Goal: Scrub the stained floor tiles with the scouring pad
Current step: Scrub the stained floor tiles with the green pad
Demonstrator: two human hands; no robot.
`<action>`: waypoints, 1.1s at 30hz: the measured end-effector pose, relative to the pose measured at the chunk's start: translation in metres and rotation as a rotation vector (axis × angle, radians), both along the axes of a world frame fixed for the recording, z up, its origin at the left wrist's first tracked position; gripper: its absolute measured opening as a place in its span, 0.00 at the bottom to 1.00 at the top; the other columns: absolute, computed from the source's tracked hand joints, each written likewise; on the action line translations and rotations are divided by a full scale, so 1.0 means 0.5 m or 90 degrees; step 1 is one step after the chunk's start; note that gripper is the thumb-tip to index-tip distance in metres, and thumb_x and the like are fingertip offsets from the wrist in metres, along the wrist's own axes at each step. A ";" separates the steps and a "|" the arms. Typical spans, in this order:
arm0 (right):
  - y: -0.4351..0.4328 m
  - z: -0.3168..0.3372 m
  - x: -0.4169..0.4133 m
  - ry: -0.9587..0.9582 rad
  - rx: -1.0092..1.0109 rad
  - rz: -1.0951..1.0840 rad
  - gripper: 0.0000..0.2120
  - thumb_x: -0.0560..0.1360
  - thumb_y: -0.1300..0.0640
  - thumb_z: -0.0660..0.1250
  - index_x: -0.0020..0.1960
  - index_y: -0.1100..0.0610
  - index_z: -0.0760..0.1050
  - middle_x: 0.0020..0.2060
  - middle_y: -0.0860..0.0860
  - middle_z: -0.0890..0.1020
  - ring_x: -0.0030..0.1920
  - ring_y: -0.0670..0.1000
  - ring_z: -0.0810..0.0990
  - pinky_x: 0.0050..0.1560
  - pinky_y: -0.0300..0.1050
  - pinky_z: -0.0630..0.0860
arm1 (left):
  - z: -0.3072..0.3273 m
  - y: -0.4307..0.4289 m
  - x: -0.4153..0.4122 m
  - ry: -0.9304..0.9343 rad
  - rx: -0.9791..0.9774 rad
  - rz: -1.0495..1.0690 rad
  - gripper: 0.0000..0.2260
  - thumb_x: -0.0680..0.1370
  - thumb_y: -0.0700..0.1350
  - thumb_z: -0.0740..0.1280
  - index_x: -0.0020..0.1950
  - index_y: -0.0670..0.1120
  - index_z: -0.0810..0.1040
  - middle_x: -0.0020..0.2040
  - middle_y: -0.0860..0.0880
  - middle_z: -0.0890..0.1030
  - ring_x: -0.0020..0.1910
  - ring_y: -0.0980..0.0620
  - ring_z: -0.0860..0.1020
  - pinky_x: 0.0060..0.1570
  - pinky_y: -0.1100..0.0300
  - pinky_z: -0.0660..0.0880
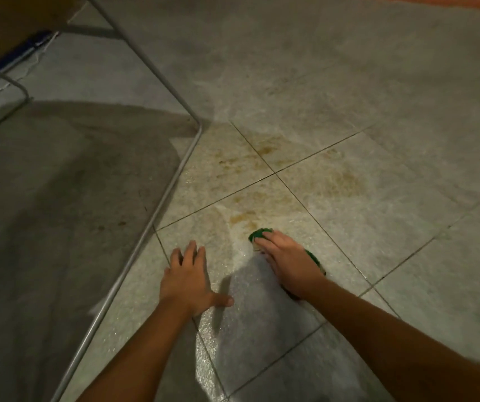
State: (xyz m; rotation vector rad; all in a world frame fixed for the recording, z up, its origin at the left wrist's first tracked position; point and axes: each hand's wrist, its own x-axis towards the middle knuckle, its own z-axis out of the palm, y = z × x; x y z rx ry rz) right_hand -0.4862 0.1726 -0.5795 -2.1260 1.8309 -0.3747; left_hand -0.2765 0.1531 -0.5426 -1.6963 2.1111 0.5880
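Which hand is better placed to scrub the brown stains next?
Right. The right hand presses the green scouring pad on the tile, just below the nearest brown stain; the left hand rests flat beside it, holding nothing.

A thin metal furniture frame (165, 198) stands on a dim tiled floor (407, 97).

Left hand (188, 281) splayed, right hand (291, 264) flat

Glossy wet floor tiles (349, 158); smooth metal frame (172, 181).
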 end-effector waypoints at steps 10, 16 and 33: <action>0.039 -0.045 -0.008 -0.080 -0.130 -0.294 0.15 0.76 0.61 0.62 0.62 0.59 0.74 0.60 0.60 0.75 0.61 0.61 0.71 0.61 0.61 0.65 | -0.005 0.006 0.002 0.017 -0.009 0.028 0.57 0.62 0.72 0.68 0.77 0.48 0.40 0.77 0.53 0.39 0.76 0.45 0.39 0.72 0.46 0.56; 0.012 -0.052 0.067 -0.093 -0.123 -0.008 0.17 0.75 0.55 0.54 0.60 0.57 0.73 0.57 0.56 0.77 0.59 0.57 0.72 0.59 0.58 0.70 | -0.011 0.010 0.002 0.036 -0.006 0.049 0.56 0.63 0.71 0.68 0.77 0.50 0.39 0.77 0.54 0.37 0.76 0.47 0.37 0.72 0.46 0.54; -0.030 -0.030 0.116 -0.074 -0.104 0.070 0.25 0.68 0.69 0.70 0.62 0.54 0.74 0.60 0.56 0.76 0.62 0.61 0.71 0.62 0.63 0.65 | -0.020 0.017 0.053 0.033 -0.107 0.118 0.49 0.67 0.73 0.61 0.77 0.47 0.47 0.78 0.50 0.47 0.75 0.47 0.47 0.72 0.51 0.56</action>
